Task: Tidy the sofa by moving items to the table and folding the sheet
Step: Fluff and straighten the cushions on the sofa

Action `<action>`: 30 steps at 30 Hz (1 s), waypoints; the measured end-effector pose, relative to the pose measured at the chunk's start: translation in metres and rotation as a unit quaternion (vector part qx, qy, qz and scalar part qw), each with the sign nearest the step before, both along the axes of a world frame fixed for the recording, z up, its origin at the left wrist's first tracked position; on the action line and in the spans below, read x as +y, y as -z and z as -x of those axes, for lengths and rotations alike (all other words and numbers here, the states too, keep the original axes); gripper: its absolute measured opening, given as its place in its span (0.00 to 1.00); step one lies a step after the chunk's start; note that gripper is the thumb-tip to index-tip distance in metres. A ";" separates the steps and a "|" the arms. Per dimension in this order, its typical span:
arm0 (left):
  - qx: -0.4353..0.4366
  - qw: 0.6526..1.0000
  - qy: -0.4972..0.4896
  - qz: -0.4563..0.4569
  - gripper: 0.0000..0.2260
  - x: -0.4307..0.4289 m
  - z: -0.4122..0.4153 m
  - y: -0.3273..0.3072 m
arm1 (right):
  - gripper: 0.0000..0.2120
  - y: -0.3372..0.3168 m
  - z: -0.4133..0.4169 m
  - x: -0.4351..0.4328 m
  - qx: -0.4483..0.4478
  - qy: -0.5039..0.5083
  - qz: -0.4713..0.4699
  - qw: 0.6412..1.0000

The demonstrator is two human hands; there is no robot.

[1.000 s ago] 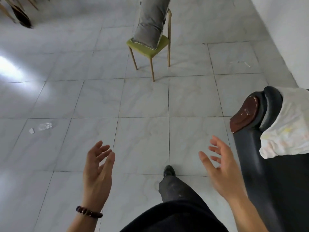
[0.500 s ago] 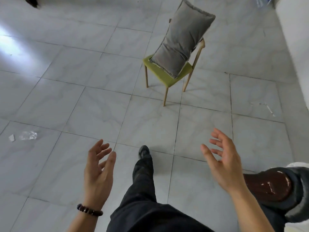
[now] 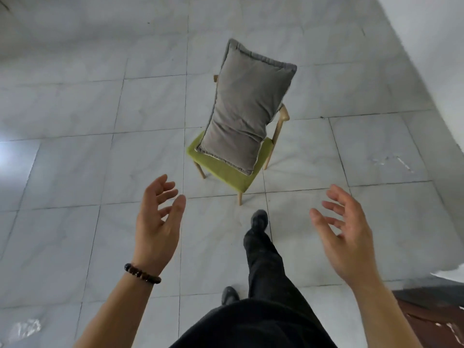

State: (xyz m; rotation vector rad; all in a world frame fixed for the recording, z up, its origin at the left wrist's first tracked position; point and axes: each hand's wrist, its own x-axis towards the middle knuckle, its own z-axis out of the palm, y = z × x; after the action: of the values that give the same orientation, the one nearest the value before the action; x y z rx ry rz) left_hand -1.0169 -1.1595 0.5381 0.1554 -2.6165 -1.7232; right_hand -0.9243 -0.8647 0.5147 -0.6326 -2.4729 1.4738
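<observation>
Looking down, nearest thing is the person's dark trousers (image 3: 263, 267), one leg stepped forward with a dark shoe (image 3: 259, 219) on the tiled floor (image 3: 75, 172). Both hands are held out in front, palms facing each other: the left hand (image 3: 157, 222), with a dark beaded bracelet (image 3: 141, 273) on the wrist, has its fingers (image 3: 163, 192) loosely spread and curled, gripping nothing; the right hand (image 3: 347, 237) is the same, fingers splayed and empty. A bit of the sofa's dark brown armrest (image 3: 431, 320) pokes in at the bottom right corner. Just past the forward foot stands a wooden chair with a green seat (image 3: 226, 169), and a long grey cushion (image 3: 247, 109) stands on it, leaning against the backrest.
</observation>
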 end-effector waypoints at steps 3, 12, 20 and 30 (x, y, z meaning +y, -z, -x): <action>-0.015 1.000 -0.014 0.009 0.18 0.027 0.078 0.024 | 0.27 0.031 0.078 0.021 -0.020 0.001 -0.001 1.000; -0.092 0.995 0.009 0.032 0.18 0.095 0.264 0.063 | 0.27 0.074 0.298 0.069 -0.104 -0.046 0.014 0.993; -0.173 0.981 0.061 0.063 0.25 0.109 0.409 0.171 | 0.29 0.166 0.412 0.054 -0.162 -0.006 0.030 0.986; -0.203 0.966 0.127 0.101 0.48 0.134 0.521 0.375 | 0.61 0.346 0.475 0.006 -0.119 0.153 0.113 0.975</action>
State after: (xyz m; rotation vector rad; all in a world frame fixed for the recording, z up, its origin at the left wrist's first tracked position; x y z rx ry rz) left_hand -1.5383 -1.0254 0.1628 0.1964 -3.2206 -1.6180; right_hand -1.3993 -0.8584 0.1691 -1.2393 -2.2473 1.6436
